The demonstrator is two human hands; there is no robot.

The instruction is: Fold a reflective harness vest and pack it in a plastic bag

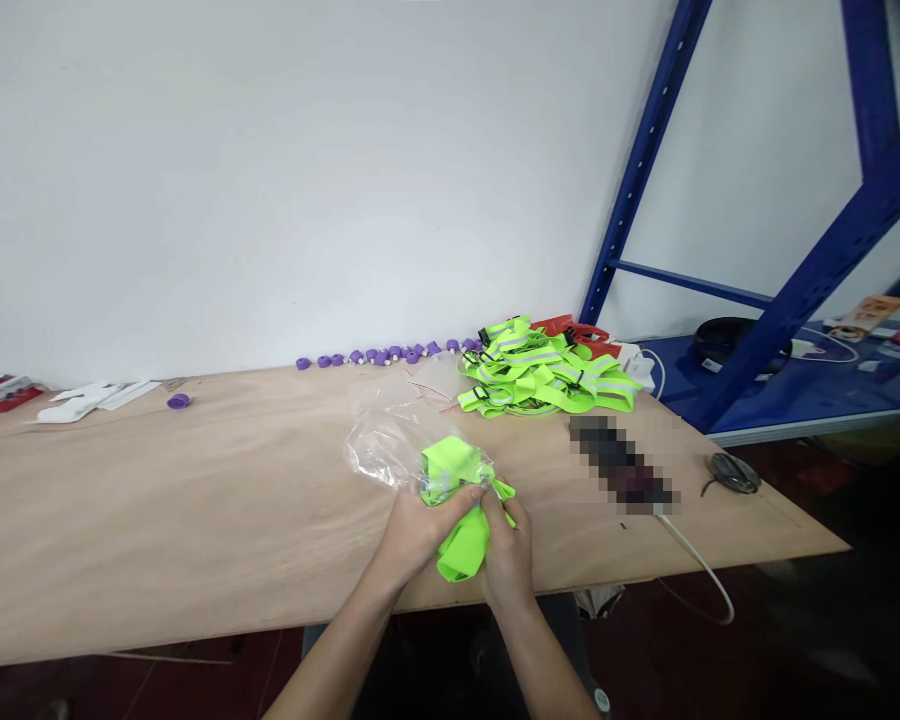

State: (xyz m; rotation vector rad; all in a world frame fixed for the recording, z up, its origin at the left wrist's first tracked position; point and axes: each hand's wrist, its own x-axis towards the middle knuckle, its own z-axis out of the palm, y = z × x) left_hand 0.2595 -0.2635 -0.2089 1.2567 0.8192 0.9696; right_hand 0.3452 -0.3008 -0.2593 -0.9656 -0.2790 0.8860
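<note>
A bundled neon-green reflective strap (463, 547) is held between my two hands above the front part of the table. My left hand (418, 530) is closed on its left side, thumb lying across the green fabric. Gripping the right side, my right hand (508, 545) has its fingers bent around the folds. A clear plastic bag (390, 440) spreads out behind and left of the bundle, and part of the bundle seems to be inside its mouth. Beyond my hands lies a heap of similar green straps (544, 370) with grey reflective stripes and black buckles.
Several purple items (379, 355) line the wall, with one purple piece (178, 401) farther left. White papers (94, 400) lie at left. A blurred-out dark object (622, 465) with a white cable and glasses (733, 472) are at right. A blue metal rack (645, 150) stands behind.
</note>
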